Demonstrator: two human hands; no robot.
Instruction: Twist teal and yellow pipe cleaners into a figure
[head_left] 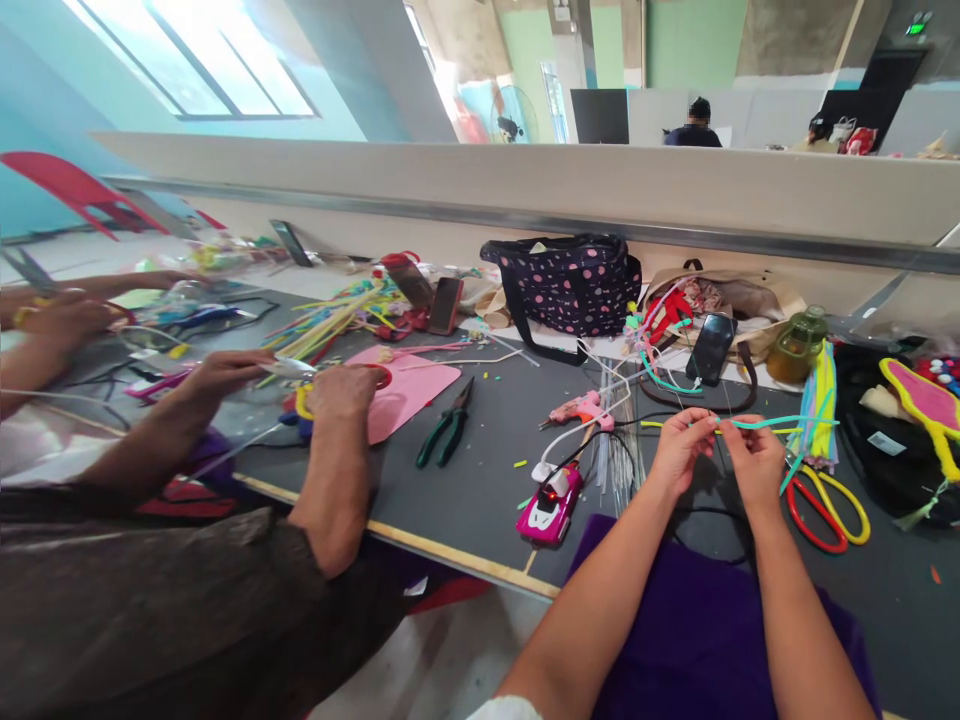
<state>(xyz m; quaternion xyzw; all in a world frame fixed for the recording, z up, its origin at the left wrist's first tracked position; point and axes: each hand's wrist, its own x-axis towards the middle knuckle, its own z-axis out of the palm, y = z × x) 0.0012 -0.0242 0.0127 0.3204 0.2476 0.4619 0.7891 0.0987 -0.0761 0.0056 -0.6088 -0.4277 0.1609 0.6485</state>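
My left hand (684, 448) and my right hand (754, 462) are close together above the dark table, with fingertips pinched. Between them is a turquoise pipe cleaner (799, 421), one end of which sticks out to the right past my right hand. A thin wire seems to run by my fingers, but where it ends is unclear. A bundle of yellow, turquoise and pink pipe cleaners (819, 440) lies just right of my right hand. Scissors (819, 512) with one red and one yellow handle rest below that bundle. Clear thin rods (616, 465) lie left of my left hand.
Left of me are a pink glue gun (581, 411), a magenta power strip (550, 510) with cords, and green pliers (445, 428). A phone (712, 348), a glass jar (796, 345) and a dotted bag (568, 285) stand behind. A co-worker's hands (341, 395) work at the left.
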